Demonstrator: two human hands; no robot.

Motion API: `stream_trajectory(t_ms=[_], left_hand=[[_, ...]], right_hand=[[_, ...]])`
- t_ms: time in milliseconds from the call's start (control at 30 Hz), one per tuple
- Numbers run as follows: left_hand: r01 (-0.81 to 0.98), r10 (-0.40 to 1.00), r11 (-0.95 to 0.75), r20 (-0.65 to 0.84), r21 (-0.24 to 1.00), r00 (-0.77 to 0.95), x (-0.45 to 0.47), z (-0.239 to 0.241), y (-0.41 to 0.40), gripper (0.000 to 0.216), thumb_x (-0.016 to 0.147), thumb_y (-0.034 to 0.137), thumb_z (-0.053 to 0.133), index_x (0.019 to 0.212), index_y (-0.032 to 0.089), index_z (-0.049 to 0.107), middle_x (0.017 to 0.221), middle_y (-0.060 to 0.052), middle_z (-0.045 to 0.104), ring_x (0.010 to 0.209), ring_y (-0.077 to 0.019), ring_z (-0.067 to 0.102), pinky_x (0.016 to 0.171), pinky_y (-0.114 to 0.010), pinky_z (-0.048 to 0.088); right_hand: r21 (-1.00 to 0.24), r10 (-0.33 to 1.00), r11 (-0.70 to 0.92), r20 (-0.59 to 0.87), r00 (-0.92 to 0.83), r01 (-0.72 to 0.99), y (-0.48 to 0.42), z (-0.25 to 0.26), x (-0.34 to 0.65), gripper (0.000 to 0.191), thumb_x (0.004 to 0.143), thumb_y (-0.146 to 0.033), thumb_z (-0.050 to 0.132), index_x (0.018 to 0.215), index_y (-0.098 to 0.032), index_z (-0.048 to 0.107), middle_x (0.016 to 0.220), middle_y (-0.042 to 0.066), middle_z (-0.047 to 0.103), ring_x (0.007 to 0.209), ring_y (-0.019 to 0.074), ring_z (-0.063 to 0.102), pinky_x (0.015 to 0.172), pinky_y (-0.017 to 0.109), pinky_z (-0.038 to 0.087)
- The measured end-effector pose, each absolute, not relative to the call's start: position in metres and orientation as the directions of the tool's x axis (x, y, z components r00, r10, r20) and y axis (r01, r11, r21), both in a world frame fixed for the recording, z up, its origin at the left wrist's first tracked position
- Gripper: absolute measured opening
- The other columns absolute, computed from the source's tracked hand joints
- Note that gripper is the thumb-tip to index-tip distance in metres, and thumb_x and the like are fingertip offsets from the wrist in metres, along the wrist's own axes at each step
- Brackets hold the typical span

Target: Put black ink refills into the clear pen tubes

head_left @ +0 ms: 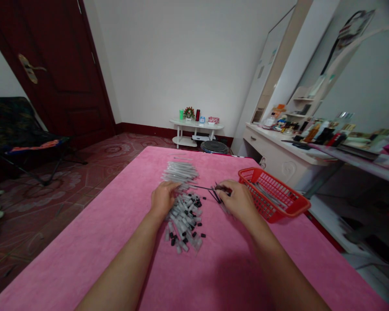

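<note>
My left hand (pixel 163 199) is closed with its fingertips at a clear pen barrel, beside the loose caps. My right hand (pixel 237 198) is closed on a thin dark pen refill (pixel 201 187), which stretches across to the left hand's fingertips. More dark refills (pixel 215 196) lie under and beside the right fingers; how many are held I cannot tell. Beyond the left hand lies a stack of clear pen barrels (pixel 180 171). A heap of clear caps (pixel 184 218) and small black plugs (pixel 203 235) spreads between my forearms.
A red plastic basket (pixel 274 194) with thin sticks inside stands to the right of my right hand. Pink cloth (pixel 116 224) covers the table. Farther off are a small white stand (pixel 196 125), a cluttered dresser (pixel 278 147) and a folding chair (pixel 22 125).
</note>
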State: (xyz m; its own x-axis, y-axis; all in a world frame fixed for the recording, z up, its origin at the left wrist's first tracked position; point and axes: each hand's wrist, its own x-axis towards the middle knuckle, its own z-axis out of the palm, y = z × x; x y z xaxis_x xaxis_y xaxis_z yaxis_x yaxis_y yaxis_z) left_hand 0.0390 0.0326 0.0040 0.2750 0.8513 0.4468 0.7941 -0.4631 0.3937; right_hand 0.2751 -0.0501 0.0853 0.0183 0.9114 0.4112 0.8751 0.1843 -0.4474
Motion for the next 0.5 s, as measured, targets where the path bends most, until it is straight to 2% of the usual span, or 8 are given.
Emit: stream_trajectory(t_ms=[300,400,500], left_hand=[[0.663,0.709,-0.684,0.490,0.304,0.507,0.051,0.005,0.027,0.050,0.069,-0.001,0.048,0.105,0.027,0.067,0.093,-0.003,0.067,0.093,-0.0187,0.056,0.079,-0.028,0.045],[0.638,0.722,-0.669,0.537,0.381,0.437,0.050,0.000,0.030,0.049,0.070,-0.001,0.046,0.104,0.026,0.068,0.091,-0.003,0.068,0.091,-0.0186,0.058,0.079,-0.028,0.046],[0.583,0.789,-0.576,0.577,0.573,0.213,0.046,-0.005,0.037,0.043,0.071,0.003,0.047,0.102,0.023,0.069,0.096,-0.004,0.069,0.092,-0.0188,0.060,0.083,-0.031,0.047]], right_hand=[[-0.392,0.909,0.292,0.396,-0.126,0.872,-0.051,0.079,0.262,0.012,0.075,-0.019,0.058,0.077,-0.019,0.070,0.079,0.004,0.068,0.075,0.0166,0.059,0.068,0.025,0.041],[-0.512,0.881,0.328,0.468,-0.062,0.794,-0.047,0.074,0.258,0.018,0.075,-0.026,0.062,0.090,-0.017,0.069,0.083,0.005,0.068,0.075,0.0166,0.060,0.069,0.026,0.043],[-0.624,0.833,0.321,0.544,0.102,0.712,-0.039,0.062,0.266,0.028,0.080,-0.034,0.058,0.100,-0.015,0.065,0.091,0.007,0.067,0.078,0.0167,0.060,0.072,0.026,0.044]])
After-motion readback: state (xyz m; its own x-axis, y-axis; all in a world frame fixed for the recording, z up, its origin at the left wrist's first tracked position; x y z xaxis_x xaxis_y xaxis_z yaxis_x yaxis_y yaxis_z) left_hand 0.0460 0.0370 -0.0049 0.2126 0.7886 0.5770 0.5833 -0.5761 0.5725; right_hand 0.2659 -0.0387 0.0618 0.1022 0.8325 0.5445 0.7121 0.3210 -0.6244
